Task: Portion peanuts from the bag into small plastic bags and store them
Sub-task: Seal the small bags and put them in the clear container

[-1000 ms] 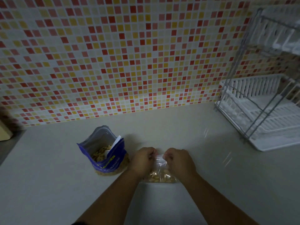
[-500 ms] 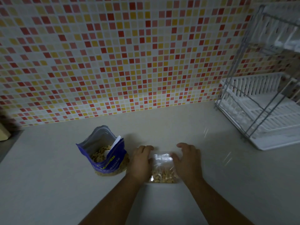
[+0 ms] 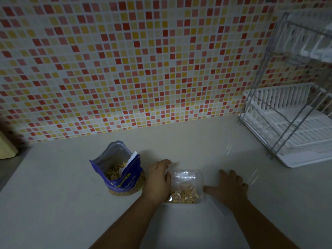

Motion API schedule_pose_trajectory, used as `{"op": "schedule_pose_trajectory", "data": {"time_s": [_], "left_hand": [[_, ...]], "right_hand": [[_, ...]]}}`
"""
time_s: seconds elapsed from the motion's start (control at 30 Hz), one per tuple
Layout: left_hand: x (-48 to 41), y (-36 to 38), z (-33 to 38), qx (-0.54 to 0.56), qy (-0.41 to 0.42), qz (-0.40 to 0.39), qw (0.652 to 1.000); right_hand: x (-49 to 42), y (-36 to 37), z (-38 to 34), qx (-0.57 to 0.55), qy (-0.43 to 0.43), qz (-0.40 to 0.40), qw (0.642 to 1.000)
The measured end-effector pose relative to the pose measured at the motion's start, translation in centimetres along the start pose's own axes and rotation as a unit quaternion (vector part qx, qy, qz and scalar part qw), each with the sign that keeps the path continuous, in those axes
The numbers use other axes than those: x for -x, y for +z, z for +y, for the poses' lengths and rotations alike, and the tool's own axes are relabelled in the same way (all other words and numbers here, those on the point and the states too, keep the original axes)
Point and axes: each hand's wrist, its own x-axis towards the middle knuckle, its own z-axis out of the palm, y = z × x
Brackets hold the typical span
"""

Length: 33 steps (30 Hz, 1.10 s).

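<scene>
Left hand (image 3: 158, 180) touches small bag (image 3: 185, 187); pale counter (image 3: 53, 203), mosaic-tile wall (image 3: 143, 69).

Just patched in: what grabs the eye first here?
The red, orange and yellow mosaic tile wall fills the upper half. On the pale counter a small clear plastic bag of peanuts lies between the left hand, against its left edge, and the right hand, flat beside it. Left of them stands an open blue peanut bag with a white scoop inside.

I slid my right hand (image 3: 229, 187) off the bag (image 3: 185, 187), flat onto counter (image 3: 269, 203) | my left hand (image 3: 158, 180) quit pinching
</scene>
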Motion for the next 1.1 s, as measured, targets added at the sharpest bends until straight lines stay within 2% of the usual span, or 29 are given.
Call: {"op": "schedule_pose_trajectory", "data": {"time_s": [0.1, 0.33, 0.8, 0.97, 1.1], "left_hand": [[0.1, -0.2, 0.0, 0.006, 0.001, 0.004, 1.0], [0.3, -0.7, 0.0, 0.007, -0.013, -0.002, 1.0], [0.1, -1.3, -0.2, 0.029, -0.031, -0.015, 0.999], [0.1, -1.4, 0.2, 0.041, -0.032, -0.023, 0.998], [0.2, -1.5, 0.1, 0.045, -0.037, -0.029, 0.998]], "right_hand": [[0.4, 0.0, -0.2, 0.036, -0.021, -0.011, 0.999], [0.5, -0.8, -0.5, 0.039, -0.014, -0.033, 0.999], [0.6, -2.1, -1.1, 0.077, -0.008, -0.01, 0.997], [0.3, -2.4, -1.2, -0.016, 0.006, -0.004, 1.0], [-0.2, -2.7, -1.2, -0.12, -0.004, 0.075, 0.99]]}}
